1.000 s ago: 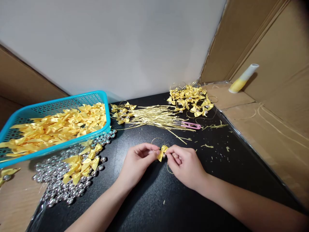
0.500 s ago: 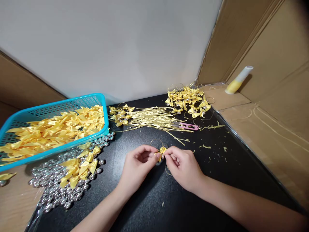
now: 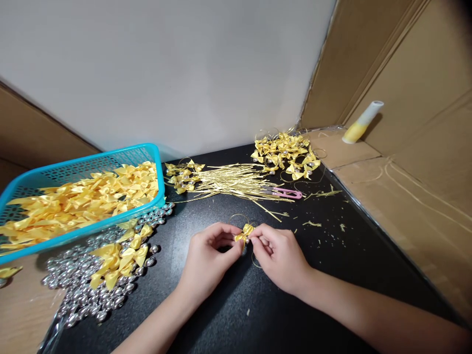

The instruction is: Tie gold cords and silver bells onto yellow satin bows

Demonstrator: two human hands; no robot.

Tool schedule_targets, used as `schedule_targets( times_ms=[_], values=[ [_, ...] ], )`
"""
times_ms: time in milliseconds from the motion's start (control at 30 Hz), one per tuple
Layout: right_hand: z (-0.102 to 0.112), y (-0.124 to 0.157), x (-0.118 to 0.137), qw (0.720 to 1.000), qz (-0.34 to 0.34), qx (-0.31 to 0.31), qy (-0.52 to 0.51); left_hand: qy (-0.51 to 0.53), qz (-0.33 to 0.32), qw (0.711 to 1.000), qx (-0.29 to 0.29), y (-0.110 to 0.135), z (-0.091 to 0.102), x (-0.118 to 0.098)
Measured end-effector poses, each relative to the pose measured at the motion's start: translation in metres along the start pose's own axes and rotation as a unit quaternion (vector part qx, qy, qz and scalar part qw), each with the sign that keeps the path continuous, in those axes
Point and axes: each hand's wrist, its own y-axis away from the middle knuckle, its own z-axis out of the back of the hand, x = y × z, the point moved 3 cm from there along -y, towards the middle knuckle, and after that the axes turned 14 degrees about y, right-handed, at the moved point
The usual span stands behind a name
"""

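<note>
Between my hands is a small yellow ribbon bow (image 3: 245, 233) with a silver bell or bead at it and a thin gold cord looping above. My left hand (image 3: 210, 253) pinches the bow's left side between thumb and fingers. From the right, my right hand (image 3: 278, 253) closes its thumb and forefinger at the bow's other edge, by the cord and the silver piece; the fingertips hide exactly what they grip. A loop of cord hangs below the right fingers. Both hands are just above the black tabletop (image 3: 228, 314).
A blue basket (image 3: 161, 182) of yellow bows stands at left, beside silver beads (image 3: 88, 295) with loose bows (image 3: 121, 258) on top. Behind my hands lie gold strips (image 3: 232, 182), pink-handled snips (image 3: 287, 192) and finished-looking bow pieces (image 3: 283, 150). A white-yellow cone (image 3: 363, 123) stands at right.
The bow has turned slightly and shows more of its face, and my left fingers have shifted a little on it. Both hands stay in nearly the same place.
</note>
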Motion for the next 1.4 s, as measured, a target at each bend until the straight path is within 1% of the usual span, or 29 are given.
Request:
schedule_targets(
  times_ms=[100, 200, 333, 433, 633, 967, 1267, 1400],
  values=[
    [0.001, 0.0, 0.0, 1.0, -0.003, -0.002, -0.004, -0.032, -0.007, 0.999, 0.014, 0.0, 0.001, 0.0],
    [0.0, 0.0, 0.0, 1.0, -0.004, 0.0, -0.003, -0.089, -0.019, 0.996, 0.025, 0.0, 0.002, -0.002],
    [0.0, 0.001, 0.0, 1.0, -0.005, 0.003, -0.001, -0.184, -0.063, 0.98, 0.033, 0.001, 0.003, -0.009],
    [0.0, 0.001, 0.001, 1.0, -0.005, 0.006, -0.003, -0.223, -0.098, 0.969, 0.031, 0.002, 0.002, -0.014],
    [0.0, 0.0, 0.0, 1.0, 0.001, 0.0, -0.009, -0.233, -0.146, 0.962, 0.011, 0.003, 0.001, -0.015],
    [-0.001, 0.0, 0.0, 1.0, 0.01, -0.007, 0.016, -0.231, -0.198, 0.953, 0.009, 0.006, -0.001, -0.016],
    [-0.002, 0.003, 0.004, 1.0, 0.004, 0.007, 0.016, -0.234, -0.208, 0.95, 0.003, 0.007, -0.003, -0.011],
    [0.0, 0.005, 0.006, 1.0, -0.003, 0.024, -0.011, -0.224, -0.204, 0.953, -0.009, 0.009, -0.004, -0.012]
  ],
)
